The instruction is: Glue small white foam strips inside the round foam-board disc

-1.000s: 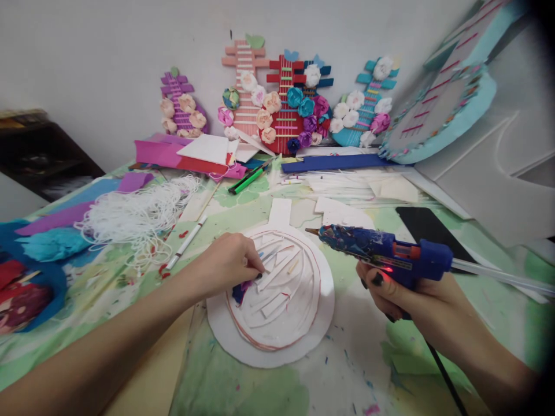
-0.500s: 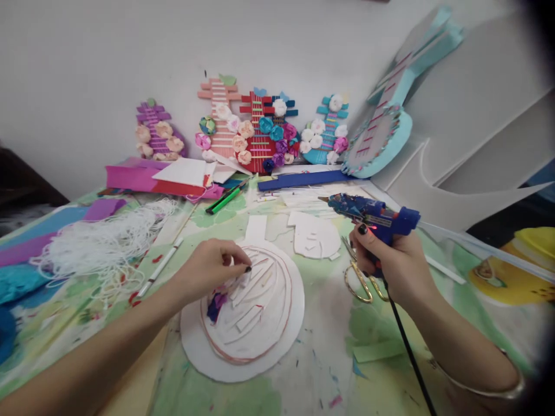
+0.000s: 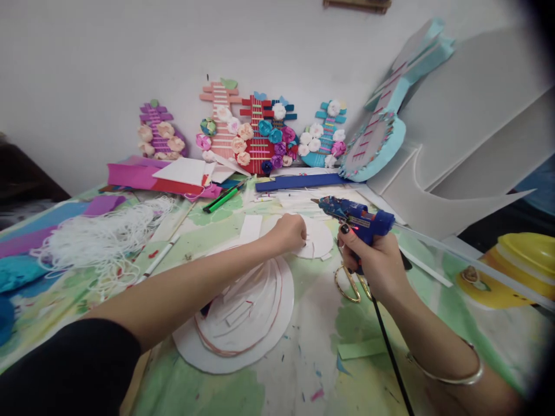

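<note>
My right hand grips a blue glue gun by its handle, nozzle pointing left, its red light glowing and its black cord running down toward me. My left hand reaches across to a small white foam cutout and has its fingers closed over its left side; whatever they pinch is hidden. Under my left forearm lies a large round white foam disc with a neck tab, a red-brown ring and loose white strips on it. Gold-handled scissors lie below the glue gun, partly covered by my right hand.
Decorated paper guitars lean along the wall, with a large turquoise guitar at right. White cord is heaped at left, near a white pen. A green cutter and a yellow container are also there.
My left hand has moved from the strips on the round disc, right and away from me, to the small cutout. My right hand still holds the glue gun. The view has shifted slightly.
</note>
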The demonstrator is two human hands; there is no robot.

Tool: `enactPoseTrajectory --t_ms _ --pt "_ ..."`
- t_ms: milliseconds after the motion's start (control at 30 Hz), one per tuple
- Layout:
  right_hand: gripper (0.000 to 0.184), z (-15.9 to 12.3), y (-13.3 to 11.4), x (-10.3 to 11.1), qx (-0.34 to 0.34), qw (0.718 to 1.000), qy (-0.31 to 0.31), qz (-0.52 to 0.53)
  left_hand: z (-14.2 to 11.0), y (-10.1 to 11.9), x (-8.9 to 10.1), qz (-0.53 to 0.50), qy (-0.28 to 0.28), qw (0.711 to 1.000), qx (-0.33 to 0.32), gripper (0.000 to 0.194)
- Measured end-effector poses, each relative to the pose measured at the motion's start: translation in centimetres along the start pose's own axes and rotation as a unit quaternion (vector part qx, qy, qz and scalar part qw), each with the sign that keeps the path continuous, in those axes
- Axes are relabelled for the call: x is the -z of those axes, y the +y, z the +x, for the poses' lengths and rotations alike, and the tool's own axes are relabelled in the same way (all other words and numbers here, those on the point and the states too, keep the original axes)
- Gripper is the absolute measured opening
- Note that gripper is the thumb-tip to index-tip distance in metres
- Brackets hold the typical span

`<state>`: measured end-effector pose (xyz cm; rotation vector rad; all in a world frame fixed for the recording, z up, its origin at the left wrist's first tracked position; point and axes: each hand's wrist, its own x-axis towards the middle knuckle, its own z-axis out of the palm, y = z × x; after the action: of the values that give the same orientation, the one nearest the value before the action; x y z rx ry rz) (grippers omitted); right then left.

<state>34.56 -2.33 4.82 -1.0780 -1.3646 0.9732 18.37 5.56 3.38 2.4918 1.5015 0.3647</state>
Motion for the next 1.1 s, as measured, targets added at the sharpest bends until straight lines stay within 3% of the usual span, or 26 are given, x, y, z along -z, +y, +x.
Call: enactPoseTrajectory --t_ms 400,533,600,667,767,933,1000,1100 --pt "0.03 -0.5 -0.9 -0.2 0.013 1.0 -0.003 -0.016 -0.3 0.9 -0.2 -0.043 -0.029 0.999 0.009 0.022" --pt "0.028 -0.6 -0.8 -0.2 0.017 1.0 -0.002 -0.018 -0.7 0.2 0.8 -0.072 -0.02 0.997 0.028 0.024" --pt "0.028 -0.7 -0.7 -0.2 0.018 1.0 -0.004 -0.023 -1.7 -0.6 1.6 -0.139 -0.004 0.989 0.042 0.023" --pt "0.027 -0.8 -0.7 -0.2 0.013 0.999 -0.01 -0.031 -3.4 -1.5 2.6 -0.262 0.014 0.963 0.066 0.018" --pt "0.026 -1.1 -0.6 -0.5 -0.009 0.999 -0.037 -0.031 -6.7 -2.7 3.7 -0.442 0.045 0.888 0.116 0.017" --pt "0.029 -2.5 -0.4 -1.9 -0.056 0.99 -0.125 -0.025 -12.0 -3.7 3.5 -0.607 0.1 0.771 0.167 0.019" --pt "0.03 -3.3 -0.3 -2.6 -0.082 0.984 -0.156 -0.02 -13.3 -3.6 3.1 -0.622 0.115 0.758 0.157 0.019" --pt "0.032 -4.2 -0.2 -3.1 -0.116 0.977 -0.178 -0.025 -14.4 -3.2 2.9 -0.613 0.135 0.766 0.138 0.02"
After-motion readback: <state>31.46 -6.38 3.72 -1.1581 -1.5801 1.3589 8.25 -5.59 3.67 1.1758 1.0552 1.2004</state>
